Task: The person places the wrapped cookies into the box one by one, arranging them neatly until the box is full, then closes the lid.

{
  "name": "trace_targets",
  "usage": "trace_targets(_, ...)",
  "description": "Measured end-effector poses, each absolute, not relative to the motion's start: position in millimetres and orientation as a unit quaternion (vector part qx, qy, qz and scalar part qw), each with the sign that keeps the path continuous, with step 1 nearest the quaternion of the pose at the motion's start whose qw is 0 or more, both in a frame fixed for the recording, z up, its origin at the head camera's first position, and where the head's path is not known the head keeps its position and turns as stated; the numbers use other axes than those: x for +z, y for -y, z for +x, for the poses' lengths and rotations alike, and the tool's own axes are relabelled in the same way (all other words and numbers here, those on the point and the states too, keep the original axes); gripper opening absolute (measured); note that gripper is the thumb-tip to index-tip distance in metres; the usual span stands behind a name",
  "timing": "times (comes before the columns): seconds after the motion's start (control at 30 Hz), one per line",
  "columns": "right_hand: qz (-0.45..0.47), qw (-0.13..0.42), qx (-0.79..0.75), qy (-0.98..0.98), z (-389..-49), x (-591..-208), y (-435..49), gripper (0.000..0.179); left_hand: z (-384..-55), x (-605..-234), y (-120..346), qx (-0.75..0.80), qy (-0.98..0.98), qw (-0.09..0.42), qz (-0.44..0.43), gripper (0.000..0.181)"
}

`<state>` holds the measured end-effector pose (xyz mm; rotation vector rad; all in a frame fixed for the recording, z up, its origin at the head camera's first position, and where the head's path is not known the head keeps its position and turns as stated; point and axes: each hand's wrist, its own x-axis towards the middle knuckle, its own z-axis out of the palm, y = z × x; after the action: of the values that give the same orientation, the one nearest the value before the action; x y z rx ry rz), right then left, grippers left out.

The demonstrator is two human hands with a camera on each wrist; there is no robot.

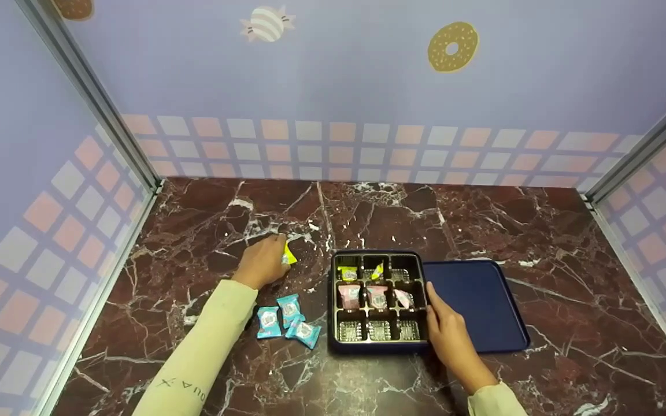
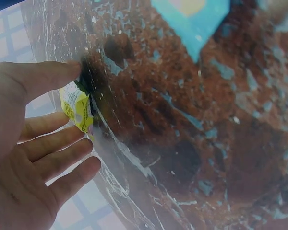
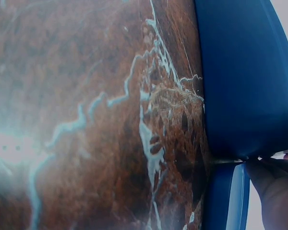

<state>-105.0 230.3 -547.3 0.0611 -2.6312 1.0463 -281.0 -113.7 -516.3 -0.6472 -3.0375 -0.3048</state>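
My left hand point(image 1: 262, 261) pinches a yellow wrapped candy point(image 1: 289, 254) just above the marble table, left of the box. In the left wrist view, the candy point(image 2: 78, 106) sits between the thumb and fingers. Several blue wrapped candies point(image 1: 269, 321) lie near that forearm. A dark blue box point(image 1: 379, 348) with a compartment tray stands at the middle. Yellow candies point(image 1: 348, 274) occupy the back left and back middle compartments; pink candies point(image 1: 349, 296) fill the middle row. My right hand point(image 1: 451, 332) rests against the box's right side with fingers fairly straight.
The dark blue lid point(image 1: 477, 306) lies on the table just right of the box. The marble tabletop point(image 1: 206, 214) is bounded by a patterned back wall point(image 1: 362, 75) and side panels point(image 1: 9, 173).
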Motion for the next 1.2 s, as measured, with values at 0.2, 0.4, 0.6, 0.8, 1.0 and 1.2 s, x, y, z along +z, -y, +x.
trace_targets(0.2,0.020,0.152,0.369,0.917,-104.9,-547.0,-229.7,0.048,-279.6,-516.3,113.4,-0.100,0.972,0.020,-0.210,0.051)
trace_targets(0.4,0.016,0.149,0.372,0.916,-104.7,-547.5,-229.5,0.049,-277.7,-515.1,113.3,-0.100,0.969,0.036,-0.222,0.041)
trace_targets(0.6,0.013,0.146,0.372,0.917,-105.0,-547.1,-229.2,0.049,-277.0,-512.7,113.1,-0.100,0.968,0.044,-0.226,0.037)
trace_targets(0.8,0.015,0.150,0.373,0.915,-104.9,-546.9,-229.4,0.048,-275.6,-509.7,111.8,-0.100,0.967,0.042,-0.230,0.036)
trace_targets(1.0,0.021,0.154,0.367,0.917,-104.4,-547.2,-229.8,0.048,-274.4,-509.0,110.6,-0.098,0.963,0.055,-0.244,0.030)
trace_targets(1.2,0.020,0.153,0.369,0.917,-104.5,-547.0,-230.3,0.048,-270.7,-504.4,108.4,-0.105,0.960,0.061,-0.254,0.029)
